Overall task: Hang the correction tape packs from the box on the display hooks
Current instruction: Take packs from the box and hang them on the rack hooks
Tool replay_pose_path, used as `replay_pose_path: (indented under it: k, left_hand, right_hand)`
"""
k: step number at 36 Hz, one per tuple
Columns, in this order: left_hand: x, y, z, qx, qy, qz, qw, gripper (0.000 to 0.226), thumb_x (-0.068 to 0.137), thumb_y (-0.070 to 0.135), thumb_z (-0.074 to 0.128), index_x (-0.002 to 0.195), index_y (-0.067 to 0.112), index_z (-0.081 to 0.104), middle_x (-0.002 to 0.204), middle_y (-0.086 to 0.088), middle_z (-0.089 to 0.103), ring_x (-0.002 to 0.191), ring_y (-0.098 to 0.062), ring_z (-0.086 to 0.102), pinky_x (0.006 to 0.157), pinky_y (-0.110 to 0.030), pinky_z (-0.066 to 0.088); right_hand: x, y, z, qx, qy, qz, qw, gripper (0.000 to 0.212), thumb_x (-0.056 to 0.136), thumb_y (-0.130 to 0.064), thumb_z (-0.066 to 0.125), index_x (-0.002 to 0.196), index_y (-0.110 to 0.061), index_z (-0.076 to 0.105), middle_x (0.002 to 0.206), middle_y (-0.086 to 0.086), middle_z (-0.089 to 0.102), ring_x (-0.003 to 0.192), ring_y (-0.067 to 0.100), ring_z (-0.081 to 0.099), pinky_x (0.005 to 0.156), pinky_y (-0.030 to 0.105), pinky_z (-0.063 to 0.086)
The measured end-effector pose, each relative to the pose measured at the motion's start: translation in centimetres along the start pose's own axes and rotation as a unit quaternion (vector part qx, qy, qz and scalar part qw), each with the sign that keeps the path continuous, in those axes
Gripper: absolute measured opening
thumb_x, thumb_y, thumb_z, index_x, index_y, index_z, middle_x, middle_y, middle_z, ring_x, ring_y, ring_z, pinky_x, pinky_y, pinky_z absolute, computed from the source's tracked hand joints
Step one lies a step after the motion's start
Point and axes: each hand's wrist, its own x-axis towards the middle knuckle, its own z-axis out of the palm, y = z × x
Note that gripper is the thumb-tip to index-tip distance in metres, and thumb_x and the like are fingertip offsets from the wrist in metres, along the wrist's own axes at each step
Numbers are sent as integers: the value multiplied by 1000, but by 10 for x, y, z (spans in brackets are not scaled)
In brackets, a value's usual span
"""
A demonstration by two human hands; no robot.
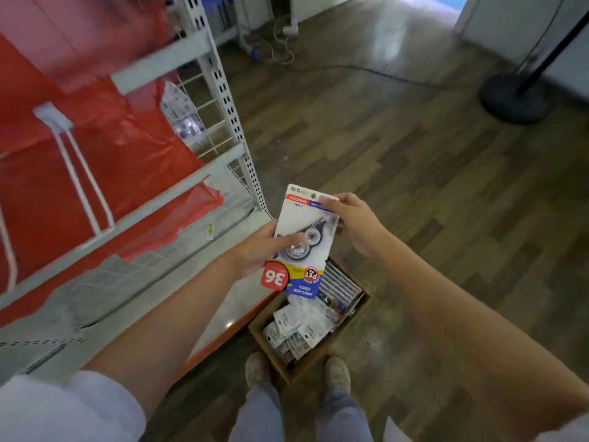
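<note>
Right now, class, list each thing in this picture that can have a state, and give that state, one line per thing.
Correction tape pack: out of the box, held in both hands, not hung.
Left hand: grips the pack's middle from the left.
Right hand: pinches the pack's far end.
Box: open, on the floor by the feet, packs inside.
Display hook: empty, on the rack.

The person wears white short sleeves (63,406) over bare forearms, light blue-grey trousers (264,416), and worn greyish-beige shoes (257,366) with rounded toes.
</note>
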Motion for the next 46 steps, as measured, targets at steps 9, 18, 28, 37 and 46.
replay_pose_path:
  k: [9, 18, 28, 37, 46]
  left_hand:
    - [-46, 82, 23, -97, 123, 132, 979, 40, 87, 21, 62, 126, 16, 56, 109, -11, 71, 88, -25, 70, 80, -39, 57]
    - [-107, 131, 29, -176, 110, 174, 962, 45, 90, 41, 48, 124, 13, 58, 105, -12, 72, 86, -24, 71, 76, -35, 59]
    - [-170, 151, 20, -118, 299, 248, 914, 42, 93, 2, 53, 133, 11, 46, 119, -16, 65, 100, -32, 65, 85, -51, 52]
    - [-231, 152, 16, -115, 351, 291, 883, 33, 93, -1, 53, 114, 25, 55, 118, -6, 65, 113, -30, 61, 99, -56, 45]
    - [-266, 160, 7, -87, 394, 296, 866, 46, 92, 3, 57, 134, 17, 45, 126, -10, 63, 112, -30, 63, 96, -56, 48]
  right_hand:
    - [-53, -64, 25, -23, -213, -83, 973, 47, 76, -26, 72, 120, -16, 56, 108, 6, 71, 98, 25, 69, 85, 37, 55]
    - [-90, -131, 49, -74, -198, -165, 963, 21, 84, -16, 72, 102, -22, 63, 100, 4, 74, 86, 20, 72, 75, 29, 58]
    - [-109, -184, 50, -28, -185, -180, 966, 37, 77, -9, 76, 111, -14, 61, 99, 8, 74, 88, 30, 72, 84, 48, 56]
    - [-131, -213, 59, -30, -227, -204, 952, 33, 80, -8, 73, 109, -17, 59, 96, 6, 73, 78, 22, 72, 58, 29, 56]
    - [-159, -233, 86, -28, -299, -239, 923, 29, 83, -9, 69, 110, -16, 60, 87, 2, 75, 72, 19, 72, 58, 27, 57]
